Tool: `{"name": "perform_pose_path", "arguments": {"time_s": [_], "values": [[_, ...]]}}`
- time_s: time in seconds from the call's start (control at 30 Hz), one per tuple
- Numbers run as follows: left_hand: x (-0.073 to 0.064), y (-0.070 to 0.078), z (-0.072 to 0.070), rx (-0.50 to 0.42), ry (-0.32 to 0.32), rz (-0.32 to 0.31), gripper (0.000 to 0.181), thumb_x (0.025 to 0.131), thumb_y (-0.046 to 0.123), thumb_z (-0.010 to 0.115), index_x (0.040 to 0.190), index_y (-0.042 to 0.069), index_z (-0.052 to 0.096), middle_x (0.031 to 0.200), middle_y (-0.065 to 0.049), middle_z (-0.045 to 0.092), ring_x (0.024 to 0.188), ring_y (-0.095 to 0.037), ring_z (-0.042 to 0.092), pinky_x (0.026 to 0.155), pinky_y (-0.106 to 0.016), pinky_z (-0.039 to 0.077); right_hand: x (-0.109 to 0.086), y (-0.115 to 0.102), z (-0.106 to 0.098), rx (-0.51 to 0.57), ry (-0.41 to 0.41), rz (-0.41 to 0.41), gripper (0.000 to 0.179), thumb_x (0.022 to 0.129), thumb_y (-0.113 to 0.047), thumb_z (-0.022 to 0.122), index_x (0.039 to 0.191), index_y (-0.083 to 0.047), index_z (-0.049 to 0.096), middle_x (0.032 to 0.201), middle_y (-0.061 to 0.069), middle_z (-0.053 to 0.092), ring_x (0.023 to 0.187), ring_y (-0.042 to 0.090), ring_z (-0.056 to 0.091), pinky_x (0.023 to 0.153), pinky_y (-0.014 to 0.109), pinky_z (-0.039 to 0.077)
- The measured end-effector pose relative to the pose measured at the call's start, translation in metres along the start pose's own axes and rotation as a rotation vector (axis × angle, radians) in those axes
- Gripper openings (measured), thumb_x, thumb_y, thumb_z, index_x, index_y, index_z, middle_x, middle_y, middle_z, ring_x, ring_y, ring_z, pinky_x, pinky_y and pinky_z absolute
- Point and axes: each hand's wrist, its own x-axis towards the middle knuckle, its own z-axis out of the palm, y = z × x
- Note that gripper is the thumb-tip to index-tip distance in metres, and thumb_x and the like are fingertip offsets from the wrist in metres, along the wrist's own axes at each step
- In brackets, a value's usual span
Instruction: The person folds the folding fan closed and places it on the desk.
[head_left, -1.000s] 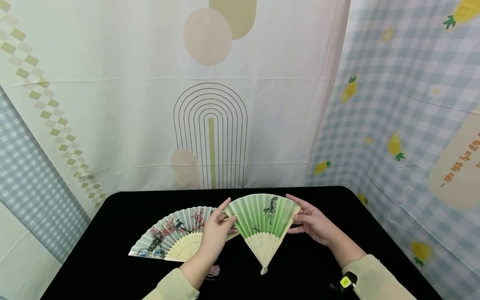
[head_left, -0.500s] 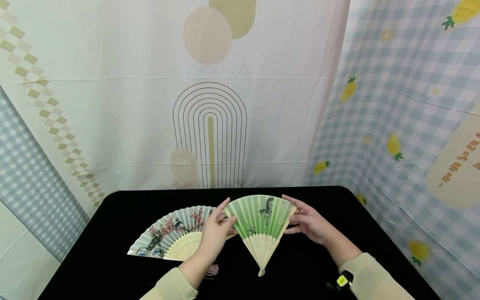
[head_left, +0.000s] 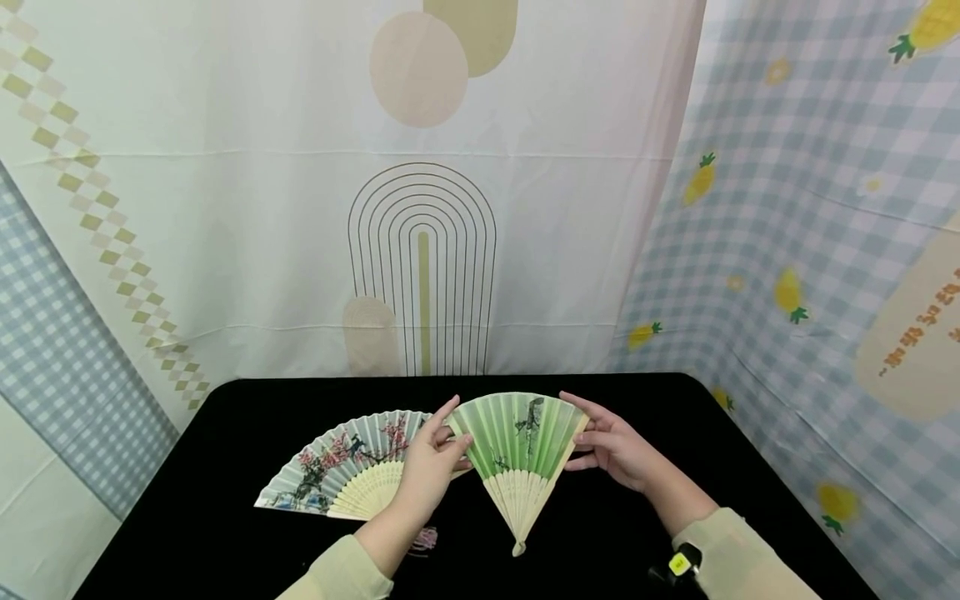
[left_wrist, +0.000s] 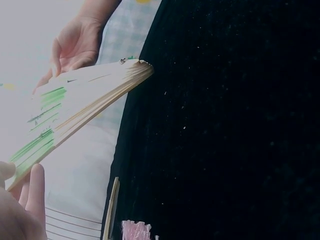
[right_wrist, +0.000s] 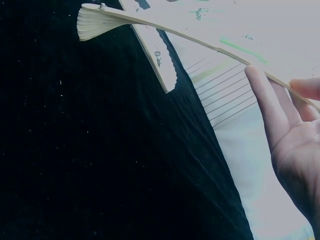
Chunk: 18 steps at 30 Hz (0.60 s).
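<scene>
- While you looked down through the head view, the green fan [head_left: 521, 442] stood spread between your hands above the black table [head_left: 600, 542], its pivot toward you. Your left hand [head_left: 433, 462] pinched the green fan's left edge between thumb and fingers, the index finger reaching past it; your right hand [head_left: 621, 450] pinched the opposite edge, fingers only partly curled. Left of the green fan lay the flowered fan [head_left: 337, 467], partly hidden by your left arm, and the pink tassel [head_left: 424, 540] lay left of the pivot. Compared with a second earlier, your right hand had come slightly inward and the green fan spanned a little less; that probably meant its pleats were being drawn together, though it was far from folded.
- From your left wrist, you had thumb and fingers on the green fan's near edge, with your right hand at its far edge. Its ribs seemed clear of the table.
- From your right wrist, your thumb and fingers held the green fan's edge between them; beyond its ribs showed one end of the flowered fan. Glare hid the leaf's detail.
</scene>
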Motion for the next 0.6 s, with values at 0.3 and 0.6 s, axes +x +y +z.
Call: {"name": "perform_pose_path", "arguments": {"time_s": [0.3, 0.6], "values": [[-0.0007, 0.0040, -0.0008, -0.011, -0.007, 0.010, 0.069, 0.095, 0.004, 0.066, 0.152, 0.030, 0.040, 0.067, 0.002, 0.037, 0.072, -0.022, 0.065, 0.076, -0.052, 0.059, 0.0005, 0.0013, 0.0015, 0.017, -0.023, -0.022, 0.066, 0.102, 0.003, 0.046, 0.158, -0.026, 0.028, 0.089, 0.005, 0.062, 0.100, 0.026, 0.068, 0.088, 0.047, 0.057], [0.0011, 0.0092, -0.0012, -0.009, -0.025, 0.014, 0.071, 0.095, 0.002, 0.066, 0.153, 0.031, 0.038, 0.068, 0.003, 0.031, 0.073, -0.018, 0.063, 0.079, -0.056, 0.058, 0.0015, -0.0010, 0.0007, 0.021, -0.046, -0.045, 0.068, 0.102, 0.004, 0.045, 0.160, -0.019, 0.019, 0.090, 0.006, 0.061, 0.099, 0.026, 0.068, 0.088, 0.048, 0.057]]}}
